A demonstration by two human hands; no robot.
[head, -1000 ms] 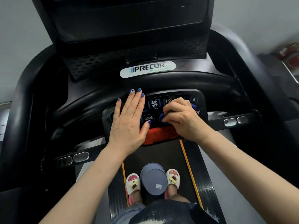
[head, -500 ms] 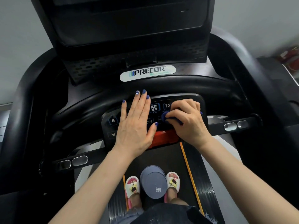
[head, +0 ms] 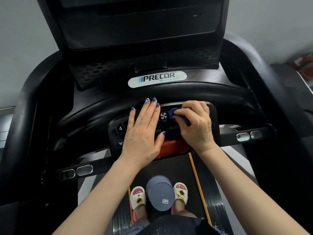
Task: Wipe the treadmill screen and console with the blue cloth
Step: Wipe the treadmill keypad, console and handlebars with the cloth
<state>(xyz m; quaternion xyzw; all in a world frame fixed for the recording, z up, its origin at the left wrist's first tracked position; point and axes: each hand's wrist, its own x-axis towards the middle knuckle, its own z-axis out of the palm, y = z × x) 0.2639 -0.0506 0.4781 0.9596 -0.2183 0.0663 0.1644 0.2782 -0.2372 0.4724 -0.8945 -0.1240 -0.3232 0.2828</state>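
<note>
The treadmill's dark screen [head: 138,24] rises at the top of the view. Below the curved black handlebar sits the button console [head: 171,128], with a fan key, a "4" key and a red stop bar [head: 172,147] along its near edge. My left hand [head: 144,131] lies flat on the console's left half, fingers straight and together. My right hand [head: 196,126] grips a bunched blue cloth [head: 176,114] and presses it on the console's upper middle, just right of the fan key. Most of the cloth is hidden inside the fist.
A white PRECOR label [head: 157,78] sits above the handlebar [head: 169,95]. Silver grip sensors [head: 248,135] flank the console on both side bars. A grey round object [head: 160,194] stands on the belt between my slippered feet. Grey wall lies behind.
My right hand has slid the cloth up and slightly left across the console, from the lower button row to beside the fan key. My left hand stays flat in place.
</note>
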